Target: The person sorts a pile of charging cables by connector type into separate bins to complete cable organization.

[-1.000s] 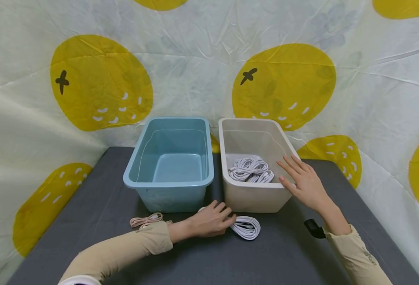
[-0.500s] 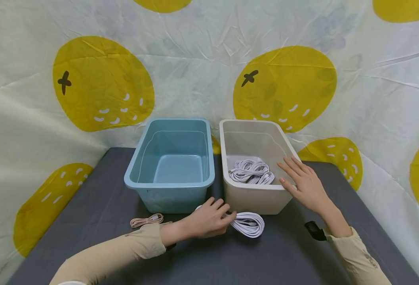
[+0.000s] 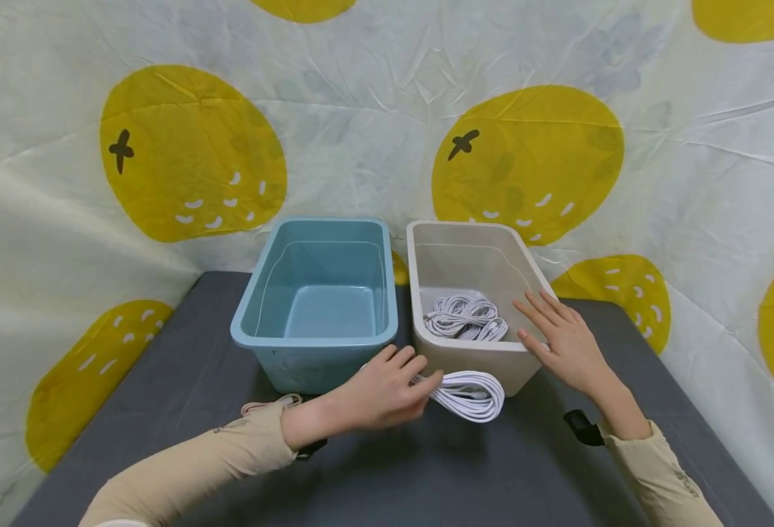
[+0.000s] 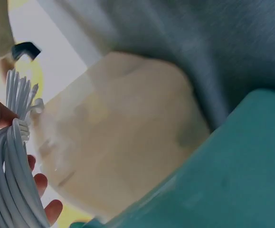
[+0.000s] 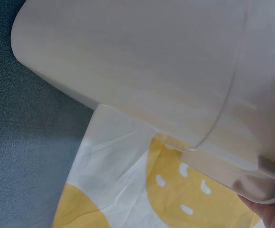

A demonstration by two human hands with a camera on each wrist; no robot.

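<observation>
White coiled cables (image 3: 464, 318) lie in the beige plastic tub (image 3: 475, 360), its rim under the flat-fingered right hand (image 3: 565, 342), beside the blue plastic tub (image 3: 314, 337), while the left hand (image 3: 380, 394) pinches a white cable bundle (image 3: 469, 386) above the dark grey table (image 3: 426, 468).

Blue bin (image 3: 317, 293) stands empty on the dark grey tabletop (image 3: 426, 476), just left of the neighbouring bin. Pink coiled cable (image 3: 270, 405) lies before it. Backdrop cloth (image 3: 361, 110) shows yellow fruit prints.

A white cable coil (image 3: 469, 386), bundled in long loops, hangs from the left hand (image 3: 380, 391) in front of the beige bin (image 3: 466, 359). The right hand (image 3: 568, 344) rests flat on that bin's near right rim.
</observation>
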